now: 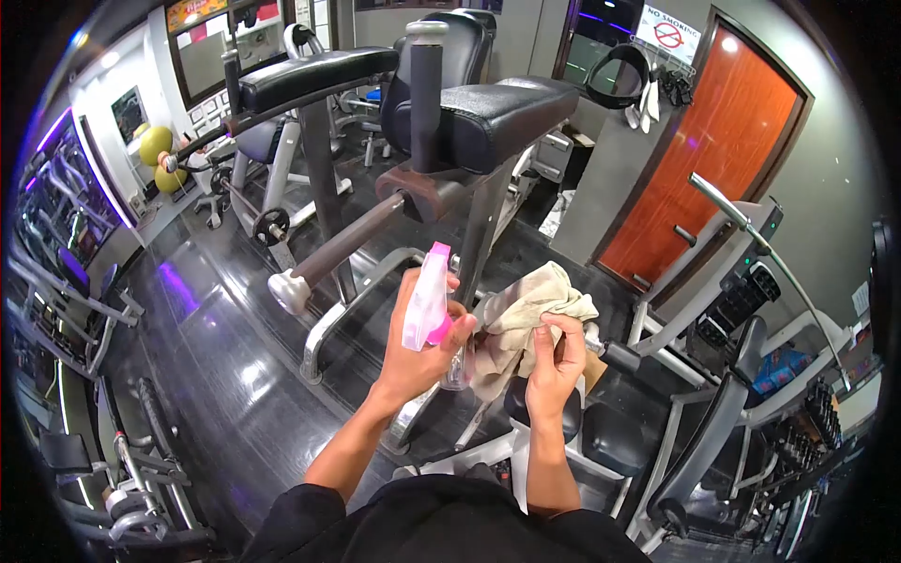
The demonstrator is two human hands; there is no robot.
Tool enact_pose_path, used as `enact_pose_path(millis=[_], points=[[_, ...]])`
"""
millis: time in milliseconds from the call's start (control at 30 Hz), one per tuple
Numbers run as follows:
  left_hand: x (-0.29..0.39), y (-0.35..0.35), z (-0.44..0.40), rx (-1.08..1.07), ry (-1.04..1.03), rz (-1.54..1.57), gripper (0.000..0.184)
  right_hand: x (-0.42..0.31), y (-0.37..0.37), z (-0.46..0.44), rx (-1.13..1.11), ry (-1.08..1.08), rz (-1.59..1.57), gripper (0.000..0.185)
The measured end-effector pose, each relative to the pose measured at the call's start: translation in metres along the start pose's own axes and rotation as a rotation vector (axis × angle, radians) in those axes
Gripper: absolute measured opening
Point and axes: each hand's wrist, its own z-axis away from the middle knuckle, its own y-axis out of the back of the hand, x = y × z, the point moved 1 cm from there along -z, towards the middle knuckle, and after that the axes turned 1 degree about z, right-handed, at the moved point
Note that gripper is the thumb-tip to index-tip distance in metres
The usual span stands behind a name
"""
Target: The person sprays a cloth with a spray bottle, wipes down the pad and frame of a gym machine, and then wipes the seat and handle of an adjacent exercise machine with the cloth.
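My left hand is wrapped round a spray bottle with a pink and white trigger head. Part of the clear bottle body shows below the fingers. In my right hand a crumpled beige cloth is pinched between thumb and fingers, hanging down just right of the bottle. Beyond both hands stands a gym machine with a black padded seat and a dark bar ending in a light knob.
A metal frame leg curves up from the dark floor ahead of me. At right is a machine with a long silver bar, before an orange-brown door. Dumbbells sit on a rack at far right. Yellow balls are at far left.
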Motion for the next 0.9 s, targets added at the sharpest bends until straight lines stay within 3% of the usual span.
enact_pose_path(millis=[67,233,533,767,900], points=[[-0.002,-0.013,-0.011,0.072,0.023,0.112,0.036,0.006,0.009,-0.011,-0.033,-0.001,-0.023,0.009],[-0.009,-0.042,-0.045,0.152,-0.044,-0.037,0.015,0.023,0.031,-0.041,-0.064,-0.005,-0.042,0.012],[-0.050,-0.079,-0.103,0.275,-0.080,-0.249,0.013,0.047,0.077,-0.074,-0.035,-0.082,-0.036,0.016],[-0.068,-0.113,-0.149,0.123,-0.086,-0.162,0.013,0.065,0.097,-0.090,-0.018,-0.107,-0.036,0.015],[-0.079,-0.126,-0.177,0.056,-0.021,-0.269,0.014,0.078,0.102,-0.097,0.009,-0.144,-0.057,0.012]])
